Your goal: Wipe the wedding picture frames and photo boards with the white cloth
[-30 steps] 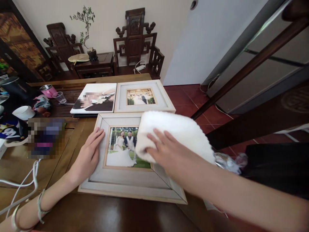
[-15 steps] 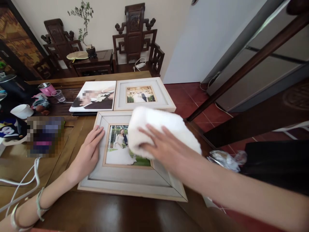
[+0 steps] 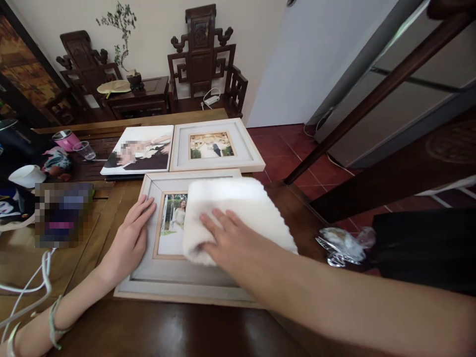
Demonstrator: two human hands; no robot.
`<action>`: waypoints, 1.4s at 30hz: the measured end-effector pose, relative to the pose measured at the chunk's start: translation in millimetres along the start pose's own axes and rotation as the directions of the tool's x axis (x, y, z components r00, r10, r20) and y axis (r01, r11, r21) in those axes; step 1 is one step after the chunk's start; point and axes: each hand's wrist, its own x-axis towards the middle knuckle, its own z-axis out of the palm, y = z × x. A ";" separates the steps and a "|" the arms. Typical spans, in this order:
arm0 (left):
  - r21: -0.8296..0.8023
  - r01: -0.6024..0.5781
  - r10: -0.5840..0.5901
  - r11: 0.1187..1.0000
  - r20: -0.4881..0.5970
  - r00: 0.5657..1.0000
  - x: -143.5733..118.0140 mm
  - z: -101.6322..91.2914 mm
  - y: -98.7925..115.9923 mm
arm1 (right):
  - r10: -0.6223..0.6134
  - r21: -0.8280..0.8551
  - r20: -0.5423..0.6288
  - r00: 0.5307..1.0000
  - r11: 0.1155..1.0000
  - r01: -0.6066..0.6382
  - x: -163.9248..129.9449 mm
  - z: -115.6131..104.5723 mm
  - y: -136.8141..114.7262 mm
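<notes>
A pale wooden picture frame (image 3: 167, 282) lies flat on the dark wooden table (image 3: 167, 327), with a photo (image 3: 174, 225) in its middle. Along the frame's left edge rests my left hand (image 3: 132, 233), fingers stretched out on the border. My right hand (image 3: 230, 243) holds a fluffy white cloth (image 3: 238, 196) pressed over the right part of the photo and frame. The cloth hides the frame's right border and most of the photo's right half; some of my fingertips sink into it.
Behind lie a second framed photo (image 3: 182, 158) and a white-edged photo panel (image 3: 141, 161). At left are a pink mug (image 3: 66, 141), a clear cup (image 3: 85, 149), a white cup (image 3: 27, 176) and white cables (image 3: 45, 272). A dark pole (image 3: 357, 109) slants at right.
My right hand and the cloth have moved left and a little toward me across the photo. My left hand stays on the frame's edge. The whole view has shifted slightly.
</notes>
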 end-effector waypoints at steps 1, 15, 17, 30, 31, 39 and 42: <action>0.001 0.003 -0.003 1.000 -0.003 1.000 0.1 0.3 0.0 | -0.026 0.038 0.011 1.000 0.999 0.026 -7.1 2.7 -8.1; -0.009 -0.021 0.021 1.000 -0.003 1.000 -1.2 1.2 -1.6 | 0.027 0.094 -0.233 0.972 0.996 -0.005 3.5 23.3 -0.9; -0.009 -0.021 0.021 1.000 -0.001 1.000 -0.6 0.7 -2.0 | 0.082 0.043 -0.276 0.958 0.996 -0.073 18.6 23.2 23.0; -0.005 -0.004 0.003 1.000 -0.027 1.000 1.0 1.3 -3.6 | -0.009 0.177 0.116 0.993 0.984 -0.012 7.6 -15.8 -3.5; -0.002 -0.003 0.003 1.000 -0.028 1.000 0.8 1.3 -3.7 | -0.044 0.226 0.166 0.985 0.974 0.005 1.0 -19.5 -11.5; -0.004 -0.004 0.004 1.000 -0.034 0.999 -0.2 1.7 -5.2 | -0.254 0.351 0.032 0.967 0.909 0.227 -12.3 3.3 -39.0; -0.009 -0.009 0.009 1.000 -0.032 0.999 -0.6 2.2 -5.5 | -0.183 0.253 -0.049 0.982 0.949 0.190 1.6 14.8 -21.2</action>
